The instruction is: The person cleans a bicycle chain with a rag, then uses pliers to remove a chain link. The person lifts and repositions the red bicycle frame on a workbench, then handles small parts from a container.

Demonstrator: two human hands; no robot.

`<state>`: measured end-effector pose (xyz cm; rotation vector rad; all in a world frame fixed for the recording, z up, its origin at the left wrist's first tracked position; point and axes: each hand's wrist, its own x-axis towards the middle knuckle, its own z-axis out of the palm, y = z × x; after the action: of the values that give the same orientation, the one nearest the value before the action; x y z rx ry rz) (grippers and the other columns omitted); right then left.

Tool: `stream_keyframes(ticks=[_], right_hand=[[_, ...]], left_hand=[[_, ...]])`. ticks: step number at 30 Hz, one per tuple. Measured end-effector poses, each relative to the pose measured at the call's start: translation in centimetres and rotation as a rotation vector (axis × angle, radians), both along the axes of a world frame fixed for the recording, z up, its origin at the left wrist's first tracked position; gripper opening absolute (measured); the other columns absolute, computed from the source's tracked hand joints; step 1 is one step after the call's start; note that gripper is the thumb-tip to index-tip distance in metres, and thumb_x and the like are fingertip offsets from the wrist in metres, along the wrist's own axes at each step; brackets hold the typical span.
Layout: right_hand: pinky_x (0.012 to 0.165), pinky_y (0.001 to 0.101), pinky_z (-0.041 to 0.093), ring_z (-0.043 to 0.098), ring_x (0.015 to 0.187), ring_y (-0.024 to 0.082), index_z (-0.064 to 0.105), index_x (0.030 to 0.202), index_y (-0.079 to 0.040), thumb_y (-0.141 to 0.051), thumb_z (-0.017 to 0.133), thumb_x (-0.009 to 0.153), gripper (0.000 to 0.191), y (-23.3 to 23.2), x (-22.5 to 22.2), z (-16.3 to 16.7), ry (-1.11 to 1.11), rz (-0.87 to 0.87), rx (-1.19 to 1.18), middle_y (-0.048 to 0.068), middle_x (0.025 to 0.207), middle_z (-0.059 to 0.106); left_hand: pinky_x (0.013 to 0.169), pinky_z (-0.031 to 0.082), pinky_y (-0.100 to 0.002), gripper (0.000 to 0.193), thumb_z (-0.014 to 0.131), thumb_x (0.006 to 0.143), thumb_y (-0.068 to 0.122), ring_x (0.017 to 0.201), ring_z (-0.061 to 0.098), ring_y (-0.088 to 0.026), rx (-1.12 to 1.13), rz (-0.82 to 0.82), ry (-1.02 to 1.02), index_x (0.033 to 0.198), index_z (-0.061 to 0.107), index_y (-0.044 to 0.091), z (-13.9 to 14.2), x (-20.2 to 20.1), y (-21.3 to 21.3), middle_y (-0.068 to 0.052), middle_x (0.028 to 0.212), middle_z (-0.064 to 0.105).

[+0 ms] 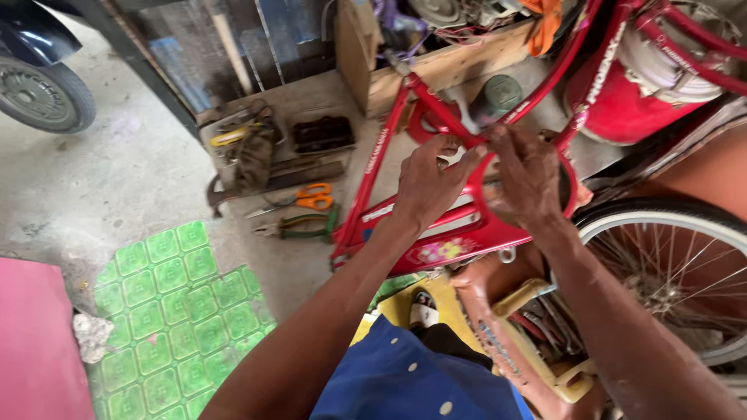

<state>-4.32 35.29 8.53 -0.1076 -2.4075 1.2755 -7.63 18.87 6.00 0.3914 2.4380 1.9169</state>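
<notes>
While a small metal part (454,158), too blurred to identify, is being pinched in the left hand (426,187), the red bicycle frame (467,218) is being gripped at its curved tube by the right hand (527,177), above the cluttered floor. Should the pinch be loosened, the part is likely to be lost among the pliers (299,225) and scissors (311,197) below; fingers are also being risked between tubes.

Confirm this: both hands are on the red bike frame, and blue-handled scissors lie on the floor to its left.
Not quite. In the head view both hands, left and right, are on the red bike frame, but the scissors on the floor have orange handles, not blue.
</notes>
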Motion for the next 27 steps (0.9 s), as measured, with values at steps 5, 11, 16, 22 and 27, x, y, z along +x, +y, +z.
stream_keyframes(ticks=[5,11,16,22,27], right_hand=[[0.073,0.0244,0.053,0.065,0.085,0.008,0.072,0.120,0.000,-0.036,0.057,0.111,0.041,5.0,-1.6,0.3,0.024,0.128,-0.158,0.005,0.098,0.075],[0.066,0.0258,0.050,0.060,0.073,0.008,0.072,0.119,0.000,-0.038,0.055,0.109,0.043,12.4,-3.6,0.0,-0.095,0.056,-0.105,0.007,0.096,0.076],[0.062,0.0279,0.046,0.053,0.067,0.009,0.074,0.116,0.000,-0.036,0.055,0.110,0.041,16.7,-4.7,-1.0,-0.143,-0.015,-0.031,0.008,0.088,0.075],[0.063,0.0304,0.044,0.053,0.071,0.010,0.074,0.113,0.002,-0.034,0.059,0.109,0.039,21.7,-6.3,-3.7,-0.136,-0.103,0.008,0.011,0.084,0.071],[0.071,0.0348,0.056,0.066,0.085,0.017,0.064,0.129,0.001,-0.033,0.064,0.104,0.042,26.0,-9.2,-6.0,-0.147,-0.211,-0.001,0.016,0.112,0.068]], left_hand=[[0.094,0.056,-0.042,0.065,0.067,0.087,0.059,0.107,0.073,-0.034,-0.055,0.055,0.003,0.114,0.073,0.000,-1.1,-0.6,5.5,-0.021,0.112,0.076],[0.095,0.054,-0.044,0.065,0.069,0.086,0.058,0.108,0.071,-0.038,-0.123,0.141,-0.004,0.113,0.072,-0.001,-3.3,-2.9,10.7,-0.024,0.111,0.075],[0.096,0.051,-0.048,0.069,0.072,0.081,0.061,0.108,0.068,-0.040,-0.231,0.136,-0.038,0.113,0.071,0.000,-3.7,-4.2,14.2,-0.025,0.109,0.073],[0.100,0.046,-0.055,0.062,0.072,0.082,0.059,0.113,0.061,-0.042,-0.358,0.238,-0.080,0.113,0.071,0.005,-4.9,-5.1,16.7,-0.022,0.118,0.067],[0.101,0.040,-0.059,0.063,0.076,0.078,0.054,0.119,0.054,-0.044,-0.425,0.254,-0.147,0.120,0.066,0.008,-6.0,-6.6,18.7,-0.022,0.126,0.059]])
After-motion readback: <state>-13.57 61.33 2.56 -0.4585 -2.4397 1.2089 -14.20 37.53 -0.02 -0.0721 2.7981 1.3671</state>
